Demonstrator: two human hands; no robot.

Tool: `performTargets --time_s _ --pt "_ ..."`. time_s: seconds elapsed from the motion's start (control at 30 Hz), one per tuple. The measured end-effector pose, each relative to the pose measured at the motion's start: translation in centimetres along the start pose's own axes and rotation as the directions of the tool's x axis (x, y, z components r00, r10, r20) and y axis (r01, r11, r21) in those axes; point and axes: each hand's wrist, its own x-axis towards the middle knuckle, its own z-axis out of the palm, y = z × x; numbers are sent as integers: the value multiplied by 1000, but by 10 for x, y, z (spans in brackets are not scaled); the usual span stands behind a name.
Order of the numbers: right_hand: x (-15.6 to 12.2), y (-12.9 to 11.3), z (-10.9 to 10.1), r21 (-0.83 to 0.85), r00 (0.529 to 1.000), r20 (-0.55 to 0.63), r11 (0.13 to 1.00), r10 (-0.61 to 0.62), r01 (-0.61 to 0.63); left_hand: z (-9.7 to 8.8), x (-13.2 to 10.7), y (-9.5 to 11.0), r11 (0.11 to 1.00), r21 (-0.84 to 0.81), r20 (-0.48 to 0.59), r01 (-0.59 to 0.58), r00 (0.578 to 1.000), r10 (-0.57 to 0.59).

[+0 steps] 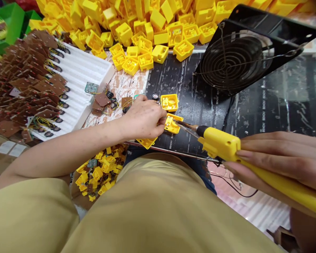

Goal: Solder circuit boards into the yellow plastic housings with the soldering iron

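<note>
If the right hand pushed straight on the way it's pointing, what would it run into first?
Probably the yellow housing pinched by the left hand: the soldering iron in the right hand aims its tip right at it, though contact is unclear.

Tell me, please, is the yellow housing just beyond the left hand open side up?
Open side up: the yellow housing shows its hollow interior inside raised walls.

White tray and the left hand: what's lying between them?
Head view: loose brown circuit boards with coils lie on patterned paper between the white tray and the left hand.
</note>
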Motion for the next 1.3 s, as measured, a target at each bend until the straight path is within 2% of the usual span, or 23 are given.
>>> performTargets --time_s 0.2,0.37,0.47,0.57,0.63,0.77,0.83,1.0,1.17,1.3 --pt "-3 16 0 2 976 66 978 -209 209 -1 1 0 1000 12 3 2 1000 -2" --pt "8 1 11 70 981 7 979 -191 191 -2 1 1 1000 24 18 4 1000 -5" --pt "14 -3 16 83 968 8 965 -250 248 -2 1 0 1000 26 9 0 1000 0" --pt "18 -3 16 26 956 23 956 -293 292 -1 2 0 1000 25 9 -6 1000 5" --pt "18 -3 14 26 956 19 956 -292 292 -2 3 1 1000 25 17 -4 1000 3" --pt "15 -8 6 34 990 34 991 -134 133 -4 4 4 999 34 47 0 999 -2" --pt "12 -10 3 22 995 32 995 -94 94 -5 4 5 999 35 45 1 999 -3" --pt "11 -8 7 46 992 44 992 -116 114 -5 5 4 1000 27 39 5 999 -6" --pt "17 -5 15 69 975 -1 973 -221 220 -5 4 2 999 41 37 -3 999 1" --pt "20 -7 17 50 967 29 966 -255 253 -5 4 3 999 39 63 17 998 -20"
